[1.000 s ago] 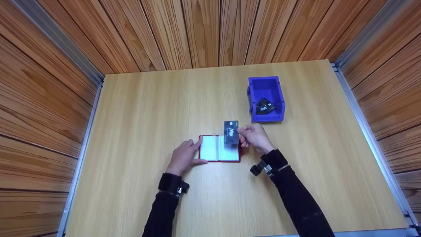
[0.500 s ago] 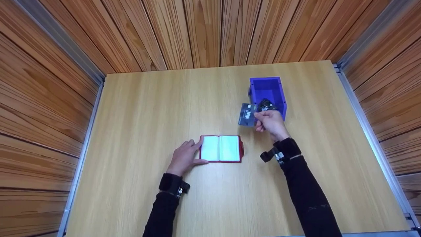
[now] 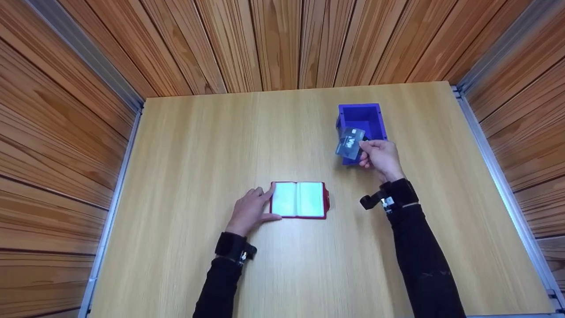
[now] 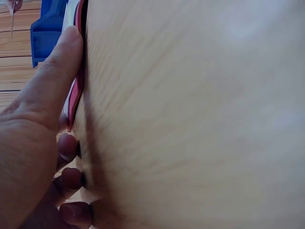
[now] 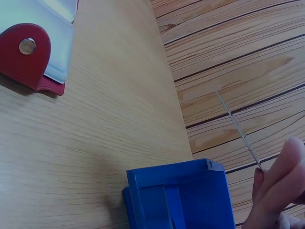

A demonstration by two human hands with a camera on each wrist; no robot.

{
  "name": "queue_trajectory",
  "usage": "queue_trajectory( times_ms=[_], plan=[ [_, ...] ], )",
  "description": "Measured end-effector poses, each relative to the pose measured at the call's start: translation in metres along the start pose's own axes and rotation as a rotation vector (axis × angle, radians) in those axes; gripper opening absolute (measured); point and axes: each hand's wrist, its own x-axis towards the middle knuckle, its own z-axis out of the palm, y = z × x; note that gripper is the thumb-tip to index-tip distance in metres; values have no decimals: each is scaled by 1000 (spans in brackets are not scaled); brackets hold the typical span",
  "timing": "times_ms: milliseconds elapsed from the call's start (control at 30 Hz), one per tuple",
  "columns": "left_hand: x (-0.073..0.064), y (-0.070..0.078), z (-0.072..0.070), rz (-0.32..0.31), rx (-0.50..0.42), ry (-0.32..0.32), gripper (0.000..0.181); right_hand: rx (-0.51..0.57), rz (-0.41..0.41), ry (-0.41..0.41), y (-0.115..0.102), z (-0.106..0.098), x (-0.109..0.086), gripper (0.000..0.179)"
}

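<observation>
In the head view a red card holder (image 3: 327,203) lies unfolded on the table, its clear pages showing pale. My left hand (image 3: 248,210) rests at its left end, thumb along the near edge and forefinger at the far left corner. The left wrist view shows the straight thumb (image 4: 50,76) against the red cover. My right hand (image 3: 383,159) pinches a dark translucent card (image 3: 350,143) by its right edge, tilted over the front of a blue-purple bin (image 3: 359,107). From the right wrist view this card (image 5: 237,128) appears edge-on. Most of the bin's front contents are hidden.
The bin stands at the right rear of the wooden table (image 3: 212,141). Wood-plank walls (image 3: 278,44) with metal corner posts enclose the back and sides. A snap tab (image 5: 26,52) sticks out from the holder's right end.
My right hand has carried the card from above the holder's right page, back and to the right, over the bin. The left hand stays at the holder.
</observation>
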Motion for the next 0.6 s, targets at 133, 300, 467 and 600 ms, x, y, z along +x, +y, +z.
queue_trajectory(
  times_ms=[133,300,467,600],
  plan=[
    [0,0,0,-1,-8,-4,105,27,-10,31,1,-4,2,19],
    [-1,1,0,-4,-21,-10,105,79,7,90,2,-13,8,16],
    [-1,0,1,-3,-25,-8,105,188,33,175,7,-22,14,11],
    [0,-1,2,-6,-27,-6,106,243,40,249,10,-24,16,9]
  ],
)
